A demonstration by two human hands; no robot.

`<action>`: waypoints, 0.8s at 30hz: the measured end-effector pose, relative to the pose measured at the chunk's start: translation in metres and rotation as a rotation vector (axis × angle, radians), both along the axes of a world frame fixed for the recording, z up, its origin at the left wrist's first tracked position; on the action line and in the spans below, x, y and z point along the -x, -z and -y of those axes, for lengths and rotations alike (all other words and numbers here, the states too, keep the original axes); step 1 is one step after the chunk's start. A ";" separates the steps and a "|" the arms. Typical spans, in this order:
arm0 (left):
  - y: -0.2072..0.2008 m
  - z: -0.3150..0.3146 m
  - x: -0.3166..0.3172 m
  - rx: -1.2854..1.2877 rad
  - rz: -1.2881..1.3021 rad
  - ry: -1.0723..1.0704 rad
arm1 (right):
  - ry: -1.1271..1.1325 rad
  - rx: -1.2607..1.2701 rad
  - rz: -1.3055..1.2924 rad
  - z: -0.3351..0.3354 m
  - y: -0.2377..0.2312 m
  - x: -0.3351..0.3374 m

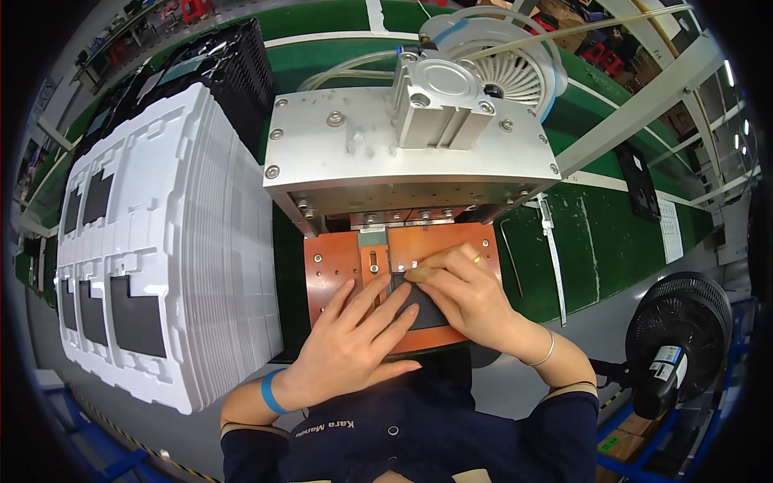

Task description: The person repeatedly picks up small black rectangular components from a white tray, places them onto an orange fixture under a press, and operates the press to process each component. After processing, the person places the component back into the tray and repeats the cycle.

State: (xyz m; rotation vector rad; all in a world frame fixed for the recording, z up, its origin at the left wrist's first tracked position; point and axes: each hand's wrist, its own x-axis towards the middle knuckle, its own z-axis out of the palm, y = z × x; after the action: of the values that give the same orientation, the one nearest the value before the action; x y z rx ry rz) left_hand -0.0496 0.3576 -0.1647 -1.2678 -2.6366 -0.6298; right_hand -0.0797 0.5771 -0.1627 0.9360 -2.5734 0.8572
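A thin dark grey flat piece (427,314) lies on the orange base plate (330,278) of a metal press. My left hand (354,334) rests open over its left side, fingers spread and fingertips on the piece. My right hand (471,294) is closed in a pinch at the piece's far edge; its fingertips partly cover that edge. Two small shiny tabs (407,266) show just beyond those fingertips. A slotted orange block (373,266) sits left of the piece on the plate. The silver press head (403,161), topped by an air cylinder (445,101), stands just beyond my hands.
At the left rises a tall stack of white trays (229,241), the top one with several dark flat pieces in its pockets. Black crates (233,80) stand behind it. Right of the press lie a caliper (551,249) and a hex key (510,253). A black fan (676,346) stands nearby.
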 end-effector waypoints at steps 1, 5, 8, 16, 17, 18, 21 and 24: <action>0.001 0.000 0.000 0.004 0.001 0.001 | -0.025 -0.015 -0.009 0.001 0.002 0.001; 0.002 -0.001 0.000 0.010 -0.020 0.001 | -0.001 -0.140 -0.063 0.007 0.000 -0.003; 0.004 0.000 -0.001 0.022 0.008 -0.005 | 0.018 -0.175 -0.063 0.010 -0.001 -0.002; 0.004 0.001 0.001 0.019 0.031 -0.004 | 0.017 -0.170 -0.070 0.008 0.003 -0.002; 0.004 0.000 0.002 0.016 0.032 0.000 | 0.017 -0.173 -0.073 0.008 0.003 -0.002; 0.003 0.000 0.002 0.017 0.031 -0.001 | 0.017 -0.176 -0.077 0.008 0.003 -0.001; 0.001 0.000 0.003 0.023 0.027 -0.002 | 0.062 -0.157 -0.040 0.010 0.000 0.001; 0.001 0.003 0.003 0.014 0.038 0.006 | 0.144 -0.072 0.043 0.004 -0.003 -0.009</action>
State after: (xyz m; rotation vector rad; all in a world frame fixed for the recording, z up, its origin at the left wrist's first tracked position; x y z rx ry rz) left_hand -0.0528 0.3543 -0.1655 -1.2810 -2.6731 -0.6440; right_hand -0.0709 0.5736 -0.1594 0.7478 -2.6862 0.7571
